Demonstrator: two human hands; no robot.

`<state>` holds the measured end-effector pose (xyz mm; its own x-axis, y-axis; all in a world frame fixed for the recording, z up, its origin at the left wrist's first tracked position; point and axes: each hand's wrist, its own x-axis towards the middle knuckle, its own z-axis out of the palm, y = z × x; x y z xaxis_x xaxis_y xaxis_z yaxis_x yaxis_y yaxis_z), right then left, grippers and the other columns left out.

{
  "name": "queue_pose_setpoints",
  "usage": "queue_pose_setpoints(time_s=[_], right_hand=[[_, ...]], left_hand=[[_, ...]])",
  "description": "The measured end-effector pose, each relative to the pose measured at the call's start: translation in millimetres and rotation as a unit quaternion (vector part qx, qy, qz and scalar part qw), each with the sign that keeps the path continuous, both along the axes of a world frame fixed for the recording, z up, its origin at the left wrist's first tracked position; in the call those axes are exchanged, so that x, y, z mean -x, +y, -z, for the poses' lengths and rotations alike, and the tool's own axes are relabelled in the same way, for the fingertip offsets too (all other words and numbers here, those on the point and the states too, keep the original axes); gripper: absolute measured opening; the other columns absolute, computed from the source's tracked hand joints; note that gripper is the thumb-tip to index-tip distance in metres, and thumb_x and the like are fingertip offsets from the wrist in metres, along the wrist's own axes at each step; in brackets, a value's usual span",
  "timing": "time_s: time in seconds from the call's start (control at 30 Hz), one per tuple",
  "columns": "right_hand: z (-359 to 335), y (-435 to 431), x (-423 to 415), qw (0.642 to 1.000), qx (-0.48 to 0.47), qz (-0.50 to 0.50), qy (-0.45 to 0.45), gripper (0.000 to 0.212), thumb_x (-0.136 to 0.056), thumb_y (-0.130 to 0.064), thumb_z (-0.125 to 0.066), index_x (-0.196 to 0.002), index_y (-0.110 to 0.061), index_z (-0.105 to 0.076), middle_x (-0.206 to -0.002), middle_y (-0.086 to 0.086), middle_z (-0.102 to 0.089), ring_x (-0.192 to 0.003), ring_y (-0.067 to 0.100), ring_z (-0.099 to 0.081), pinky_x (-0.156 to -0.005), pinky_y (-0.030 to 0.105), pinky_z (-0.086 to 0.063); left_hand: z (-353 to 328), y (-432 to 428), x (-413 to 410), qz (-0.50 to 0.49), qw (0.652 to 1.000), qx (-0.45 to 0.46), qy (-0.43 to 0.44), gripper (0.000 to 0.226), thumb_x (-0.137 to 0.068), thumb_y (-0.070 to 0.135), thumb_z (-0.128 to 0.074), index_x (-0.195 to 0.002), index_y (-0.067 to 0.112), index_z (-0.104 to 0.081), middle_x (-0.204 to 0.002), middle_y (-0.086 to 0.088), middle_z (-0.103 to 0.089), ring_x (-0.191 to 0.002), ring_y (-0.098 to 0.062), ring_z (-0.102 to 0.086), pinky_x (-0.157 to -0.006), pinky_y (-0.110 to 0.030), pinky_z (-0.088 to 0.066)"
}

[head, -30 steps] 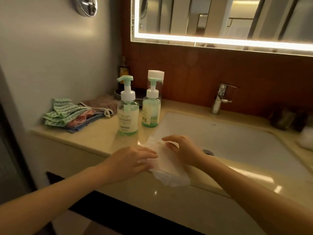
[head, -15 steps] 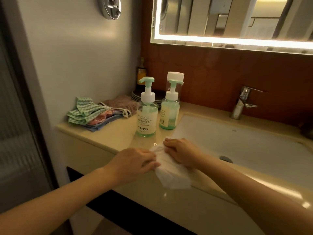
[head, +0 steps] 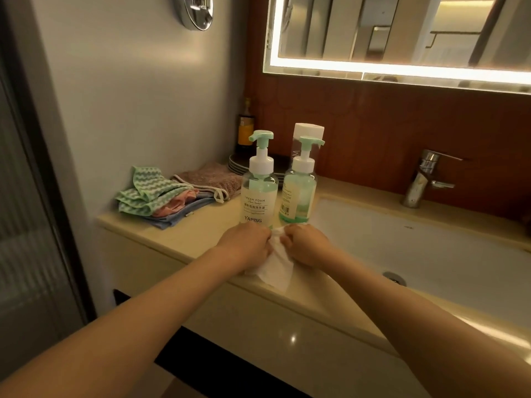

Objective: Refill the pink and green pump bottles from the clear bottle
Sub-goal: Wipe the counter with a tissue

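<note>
- Cloths: a folded stack with a green zigzag piece on top, at the left end of the counter. A brown cloth lies just beside it, toward the wall.
- Corner: a small dark bottle stands upright behind a stack of plates.
- Left hand: fingers curled, gripping the left side of the white wipe, just in front of the pump bottles.
- Left pump bottle: upright on the counter, with a green pump head, a white collar and a label reading "YAPING".
- White wipe: bunched between the two hands, its lower end lying over the counter's front edge.
- Right pump bottle: upright just beside the left pump bottle, green-tinted, its barcode label facing forward.
- Right hand: fingers curled, gripping the right side of the wipe, near the edge of the basin.
- Clear bottle: tall, white-capped, directly behind the right pump bottle and largely hidden by it.
- Tap: chrome, at the back rim of the basin, below the lit mirror.
</note>
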<state>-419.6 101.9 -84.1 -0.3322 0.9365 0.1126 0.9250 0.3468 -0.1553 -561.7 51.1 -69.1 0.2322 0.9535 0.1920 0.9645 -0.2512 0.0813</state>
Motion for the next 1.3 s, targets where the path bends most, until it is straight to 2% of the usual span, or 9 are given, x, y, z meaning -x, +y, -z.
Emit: queue_pose_setpoints(time_s=[0.27,0.4,0.57,0.83,0.9,0.97,1.13,1.2,1.3], right_hand=[[0.2,22.7,9.5,1.0,0.005,-0.013,-0.006,0.033,-0.096,-0.032,-0.039,-0.109,-0.009,-0.059,-0.113,0.01,-0.061,-0.102,0.024,-0.056,-0.089,0.036,-0.048],[-3.1,34.7,20.6,1.0,0.018,-0.019,-0.013,0.033,-0.097,-0.03,-0.038,-0.112,-0.008,-0.057,-0.115,0.011,-0.06,-0.102,0.024,-0.056,-0.085,0.033,-0.046],[-5.4,42.6,30.0,0.999,0.018,-0.022,-0.018,0.037,-0.098,-0.03,-0.035,-0.12,-0.006,-0.053,-0.124,0.013,-0.053,-0.112,0.028,-0.051,-0.091,0.037,-0.042],[-0.2,35.3,10.0,1.0,0.008,0.013,0.004,0.032,-0.096,-0.033,-0.04,-0.107,-0.01,-0.059,-0.11,0.01,-0.062,-0.099,0.024,-0.057,-0.085,0.034,-0.049],[0.0,33.4,2.0,0.999,0.001,0.022,0.026,0.033,-0.095,-0.034,-0.041,-0.109,-0.01,-0.059,-0.113,0.01,-0.061,-0.102,0.024,-0.057,-0.087,0.035,-0.047],[-2.1,30.2,-3.6,1.0,-0.006,0.015,0.006,0.032,-0.096,-0.028,-0.04,-0.111,-0.008,-0.059,-0.116,0.012,-0.06,-0.106,0.026,-0.055,-0.09,0.035,-0.046],[-9.2,30.9,-18.0,0.999,0.003,0.03,-0.019,0.033,-0.099,-0.018,-0.035,-0.12,-0.004,-0.055,-0.123,0.016,-0.057,-0.114,0.029,-0.053,-0.097,0.036,-0.043],[-9.3,39.5,-22.8,0.999,0.011,0.044,-0.003,0.034,-0.099,-0.018,-0.034,-0.121,-0.003,-0.053,-0.123,0.016,-0.057,-0.113,0.029,-0.053,-0.094,0.034,-0.042],[-6.3,55.4,-29.0,0.995,0.037,0.078,0.054,0.036,-0.098,-0.028,-0.036,-0.119,-0.002,-0.05,-0.12,0.017,-0.056,-0.109,0.032,-0.053,-0.081,0.033,-0.04]], left_hand=[[8.8,25.8,9.7,-0.025,0.999,-0.007,-0.018,0.031,-0.093,0.032,-0.041,-0.11,0.016,-0.062,-0.114,-0.01,-0.061,-0.101,-0.029,-0.057,-0.081,-0.037,-0.047],[11.0,36.1,15.0,-0.046,0.999,-0.018,-0.012,0.031,-0.096,0.031,-0.038,-0.111,0.015,-0.059,-0.114,-0.011,-0.06,-0.102,-0.028,-0.056,-0.075,-0.033,-0.042],[12.1,47.5,18.7,-0.067,0.998,-0.004,-0.017,0.031,-0.097,0.03,-0.036,-0.114,0.016,-0.057,-0.116,-0.012,-0.058,-0.104,-0.029,-0.054,-0.074,-0.032,-0.039],[17.3,34.7,16.0,0.017,1.0,-0.011,-0.003,0.032,-0.098,0.029,-0.036,-0.115,0.02,-0.061,-0.114,-0.008,-0.063,-0.098,-0.026,-0.058,-0.076,-0.033,-0.046],[16.6,35.5,12.9,0.033,0.999,-0.003,-0.011,0.03,-0.098,0.029,-0.037,-0.111,0.018,-0.062,-0.112,-0.007,-0.064,-0.095,-0.026,-0.058,-0.077,-0.035,-0.048],[15.9,39.6,6.5,0.045,0.999,0.006,-0.014,0.03,-0.098,0.029,-0.037,-0.11,0.018,-0.062,-0.111,-0.007,-0.064,-0.093,-0.026,-0.058,-0.075,-0.035,-0.047],[14.7,53.1,-14.5,0.042,0.998,0.035,-0.02,0.034,-0.098,0.031,-0.034,-0.122,0.021,-0.056,-0.12,-0.006,-0.061,-0.102,-0.026,-0.057,-0.081,-0.036,-0.048],[14.2,59.7,-22.3,0.041,0.998,0.036,-0.02,0.033,-0.098,0.03,-0.034,-0.121,0.02,-0.056,-0.12,-0.006,-0.061,-0.102,-0.025,-0.057,-0.079,-0.034,-0.047],[11.5,71.8,-31.6,0.034,0.998,0.036,-0.033,0.031,-0.098,0.028,-0.035,-0.12,0.019,-0.056,-0.122,-0.005,-0.059,-0.106,-0.025,-0.055,-0.078,-0.033,-0.043]])
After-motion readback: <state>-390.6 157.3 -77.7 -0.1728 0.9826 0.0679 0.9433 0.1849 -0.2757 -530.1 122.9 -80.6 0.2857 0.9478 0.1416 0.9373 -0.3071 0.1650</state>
